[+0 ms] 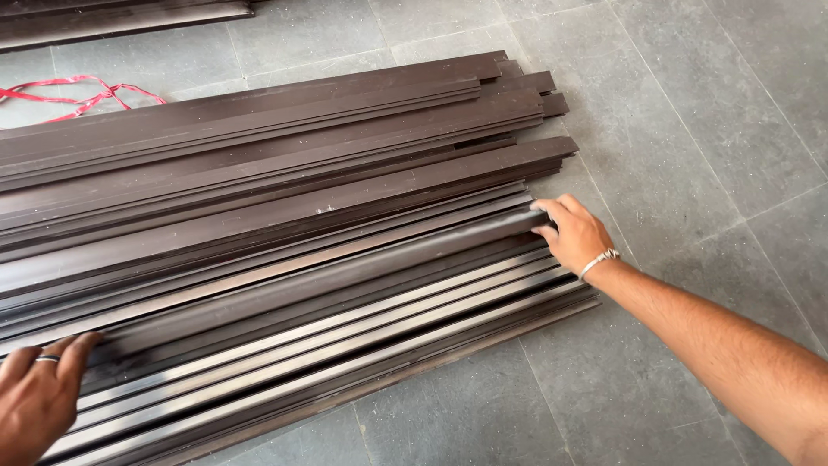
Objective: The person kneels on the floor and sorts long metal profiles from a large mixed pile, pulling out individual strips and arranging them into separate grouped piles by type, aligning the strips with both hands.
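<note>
**Two hands steady one dark strip on a floor stack**

A long dark-brown metal strip (310, 272) lies along the top of a wide stack of similar strips (259, 164) on a grey tiled floor (690, 112). Its face is smooth and faintly glossy, with a lighter sheen near the far end. The right hand (573, 233) curls its fingers over the strip's end, pinching it between fingertips and thumb; a pale bracelet (599, 259) circles the wrist. The left hand (39, 393), wearing a ring (47, 358), rests its spread fingers on the strip near the frame's lower left, pressing rather than gripping. Handling so long a piece well seems to call for both ends rising together and level, clear of neighbouring edges. A red cord (78, 91) lies beyond the stack.
</note>
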